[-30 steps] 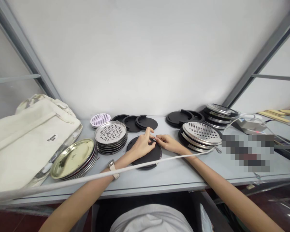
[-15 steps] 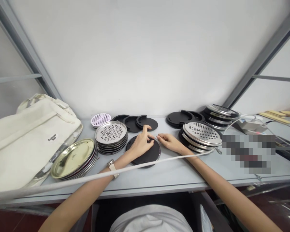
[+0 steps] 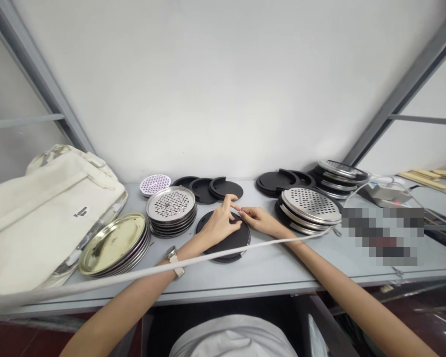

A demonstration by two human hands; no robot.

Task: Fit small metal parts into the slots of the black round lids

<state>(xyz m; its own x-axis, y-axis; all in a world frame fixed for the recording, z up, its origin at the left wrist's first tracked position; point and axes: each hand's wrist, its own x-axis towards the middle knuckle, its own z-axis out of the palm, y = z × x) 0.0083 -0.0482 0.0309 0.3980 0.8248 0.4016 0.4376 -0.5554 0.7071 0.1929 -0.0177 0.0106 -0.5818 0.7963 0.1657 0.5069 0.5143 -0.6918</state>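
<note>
A black round disc (image 3: 226, 245) lies flat on the grey table in front of me. My left hand (image 3: 222, 221) rests over its upper part, thumb and fingers spread apart, with the index fingertip near my right fingertips. At the disc's upper right edge, my right hand (image 3: 256, 218) is closed in a pinch; whatever it holds is too small to make out. Left of the disc stands a stack of silver perforated discs (image 3: 171, 204). On the right is another stack topped by a silver perforated disc (image 3: 311, 204).
A white cable (image 3: 208, 257) crosses in front of the disc and over my forearms. Gold and silver plates (image 3: 113, 244) and a cream bag (image 3: 40, 213) lie left. Black discs and rings (image 3: 228, 190) sit along the wall. A grey box (image 3: 388, 194) stands right.
The black disc has shifted slightly right and toward me. My left hand has moved a little right, and its fingertips are closer to my right fingertips.
</note>
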